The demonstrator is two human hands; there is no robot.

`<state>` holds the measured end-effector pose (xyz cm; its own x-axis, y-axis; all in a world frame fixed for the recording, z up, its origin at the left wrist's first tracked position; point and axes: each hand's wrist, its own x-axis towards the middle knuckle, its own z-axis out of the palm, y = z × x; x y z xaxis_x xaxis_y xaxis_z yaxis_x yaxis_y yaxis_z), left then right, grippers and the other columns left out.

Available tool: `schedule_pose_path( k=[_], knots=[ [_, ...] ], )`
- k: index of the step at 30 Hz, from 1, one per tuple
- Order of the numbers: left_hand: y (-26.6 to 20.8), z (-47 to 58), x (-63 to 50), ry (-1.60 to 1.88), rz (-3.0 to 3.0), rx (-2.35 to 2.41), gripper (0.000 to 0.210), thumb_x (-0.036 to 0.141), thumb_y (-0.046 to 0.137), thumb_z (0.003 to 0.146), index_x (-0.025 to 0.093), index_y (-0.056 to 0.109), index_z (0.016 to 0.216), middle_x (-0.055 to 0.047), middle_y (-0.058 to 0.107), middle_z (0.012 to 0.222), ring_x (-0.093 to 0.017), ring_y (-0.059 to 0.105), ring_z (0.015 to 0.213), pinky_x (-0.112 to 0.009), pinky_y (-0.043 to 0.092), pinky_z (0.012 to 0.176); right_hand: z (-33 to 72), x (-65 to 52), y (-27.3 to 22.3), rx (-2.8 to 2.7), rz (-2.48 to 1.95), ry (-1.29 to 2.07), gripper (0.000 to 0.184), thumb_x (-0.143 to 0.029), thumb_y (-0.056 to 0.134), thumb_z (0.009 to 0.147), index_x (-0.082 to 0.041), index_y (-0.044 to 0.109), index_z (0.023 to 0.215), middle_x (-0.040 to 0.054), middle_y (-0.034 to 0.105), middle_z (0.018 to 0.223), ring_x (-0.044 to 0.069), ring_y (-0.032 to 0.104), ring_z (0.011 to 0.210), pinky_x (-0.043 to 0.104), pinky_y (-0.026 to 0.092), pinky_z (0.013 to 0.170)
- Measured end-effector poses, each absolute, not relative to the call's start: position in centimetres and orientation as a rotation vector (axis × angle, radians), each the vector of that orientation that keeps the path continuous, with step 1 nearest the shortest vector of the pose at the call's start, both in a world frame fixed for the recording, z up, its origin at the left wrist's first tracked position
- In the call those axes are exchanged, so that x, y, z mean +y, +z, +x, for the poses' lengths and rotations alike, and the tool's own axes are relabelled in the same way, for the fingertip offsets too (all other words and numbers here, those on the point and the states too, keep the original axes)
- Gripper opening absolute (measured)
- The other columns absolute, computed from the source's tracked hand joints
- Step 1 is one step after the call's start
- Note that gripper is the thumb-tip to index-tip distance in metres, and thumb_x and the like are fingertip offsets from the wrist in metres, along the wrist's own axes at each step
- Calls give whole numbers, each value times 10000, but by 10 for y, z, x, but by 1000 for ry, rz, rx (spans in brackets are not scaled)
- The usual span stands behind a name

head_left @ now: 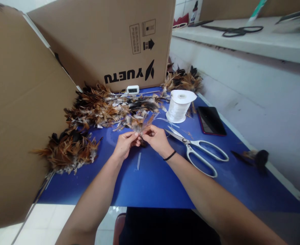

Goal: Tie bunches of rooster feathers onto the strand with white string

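Between my two hands is a small bunch of brown and grey feathers (139, 125), its fluffy tips pointing away from me. My left hand (126, 143) pinches its lower end between thumb and fingers. From the other side my right hand (158, 139), with a black band at the wrist, is also closed on the bunch. Just right of that hand lie large white-handled scissors (194, 146), blades towards the spool. A white ribbon spool (180, 106) stands upright behind them. One short clear strip (139, 161) rests on the blue table (155, 187) below my hands.
Feather heaps (96, 107) cover the table's back left, with another pile (70, 149) at the left edge. A small digital clock (133, 89) stands before a big cardboard box (93, 41). At right are a phone (211, 120) and dark feathers (257, 158). Black scissors (241, 31) lie on a ledge.
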<state>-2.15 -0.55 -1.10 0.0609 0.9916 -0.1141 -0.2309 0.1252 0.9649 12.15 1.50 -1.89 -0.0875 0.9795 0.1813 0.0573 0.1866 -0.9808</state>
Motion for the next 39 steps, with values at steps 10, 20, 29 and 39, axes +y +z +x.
schedule_pose_path(
  k=[10, 20, 29, 39],
  knots=[
    [-12, -21, -6, 1186, 1028, 1059, 249, 350, 733, 681, 109, 683, 720, -12, 612, 562, -85, 545, 491, -209, 443, 510, 121, 9, -12, -1510, -1102, 977, 120, -254, 604, 673, -171, 618, 759, 1, 628, 652, 126, 566, 578, 248, 456, 565],
    [-13, -20, -5, 1226, 1003, 1055, 220, 320, 735, 682, 107, 681, 699, -17, 621, 613, -80, 553, 503, -199, 442, 493, 121, 7, -10, -1540, -1060, 833, 126, -187, 599, 675, -172, 660, 784, -2, 609, 676, 96, 513, 555, 224, 439, 554],
    [-13, -20, -6, 1204, 1048, 1058, 225, 328, 716, 705, 107, 681, 709, -17, 609, 566, -84, 547, 491, -204, 442, 506, 122, 8, -12, -1593, -1072, 752, 100, -203, 617, 692, -170, 676, 765, 6, 612, 698, 96, 520, 570, 231, 445, 577],
    [-10, -19, -6, 1198, 982, 1061, 210, 311, 725, 682, 107, 673, 691, -13, 608, 567, -86, 552, 496, -206, 442, 500, 122, 8, -12, -1655, -1093, 849, 49, -211, 550, 750, -183, 590, 757, 4, 629, 711, 120, 569, 644, 252, 451, 626]
  ],
)
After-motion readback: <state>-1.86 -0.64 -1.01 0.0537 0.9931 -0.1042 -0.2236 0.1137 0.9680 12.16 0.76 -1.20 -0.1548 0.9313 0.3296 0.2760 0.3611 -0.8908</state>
